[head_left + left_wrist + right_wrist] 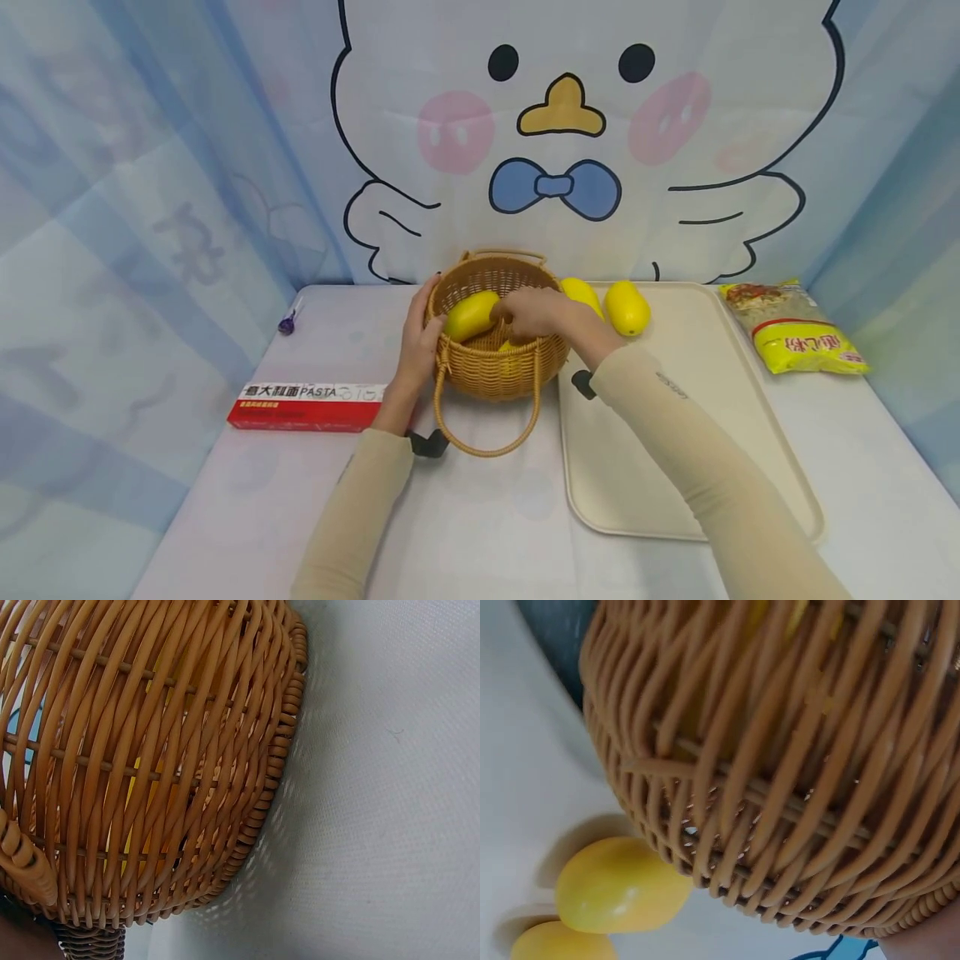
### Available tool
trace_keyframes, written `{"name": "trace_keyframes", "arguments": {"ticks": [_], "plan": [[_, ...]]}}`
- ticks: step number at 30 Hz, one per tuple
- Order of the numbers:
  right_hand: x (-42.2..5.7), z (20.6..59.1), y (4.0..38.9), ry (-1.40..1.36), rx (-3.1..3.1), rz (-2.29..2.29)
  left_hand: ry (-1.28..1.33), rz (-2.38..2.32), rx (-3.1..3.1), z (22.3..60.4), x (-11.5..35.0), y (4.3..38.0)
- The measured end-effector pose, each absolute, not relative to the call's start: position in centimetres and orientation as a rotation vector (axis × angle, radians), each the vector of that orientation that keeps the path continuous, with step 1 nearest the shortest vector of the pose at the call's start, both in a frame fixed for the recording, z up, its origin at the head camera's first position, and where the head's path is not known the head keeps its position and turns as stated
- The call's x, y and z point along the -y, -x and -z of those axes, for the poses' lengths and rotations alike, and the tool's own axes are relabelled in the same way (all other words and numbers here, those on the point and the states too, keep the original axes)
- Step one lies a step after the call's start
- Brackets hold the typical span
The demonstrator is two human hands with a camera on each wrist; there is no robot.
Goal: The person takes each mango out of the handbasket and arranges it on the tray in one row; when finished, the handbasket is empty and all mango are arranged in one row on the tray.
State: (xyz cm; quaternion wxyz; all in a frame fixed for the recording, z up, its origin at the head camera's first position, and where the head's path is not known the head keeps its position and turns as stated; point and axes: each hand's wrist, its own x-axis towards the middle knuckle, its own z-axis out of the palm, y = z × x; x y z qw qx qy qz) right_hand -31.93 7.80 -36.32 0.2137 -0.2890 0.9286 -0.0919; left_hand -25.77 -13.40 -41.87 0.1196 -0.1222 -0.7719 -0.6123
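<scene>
The left grip (420, 337) is curled on the side of a wicker basket (491, 371), while the right grip (536, 310) dips inside, fingers bent; whether they pinch anything cannot be told; a white surface (495, 533) carries all; a beige tray (622, 475) lies right, the basket at its left edge; a red-and-white pasta box (307, 408) lies left; a noodle bag (798, 329) sits far right; one yellow fruit (472, 317) rests in the basket, two yellow fruits (627, 308) on the tray's far end; a purple lollipop (287, 325) lies far left.
</scene>
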Motion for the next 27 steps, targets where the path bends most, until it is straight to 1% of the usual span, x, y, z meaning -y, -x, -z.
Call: {"name": "trace_keyframes", "arguments": {"ticks": [5,16,27], "plan": [[-7.57,36.45,31.92,0.834,-2.604,0.236,0.358,1.784,2.257,41.89,13.56,25.83],[-7.47,36.39,31.94,0.752,-2.393,0.247,0.357,1.796,2.264,41.94,13.40,25.66],[-7.12,36.56,32.02,0.722,-2.412,0.163,0.357,1.788,2.259,41.84,13.42,25.63]]}}
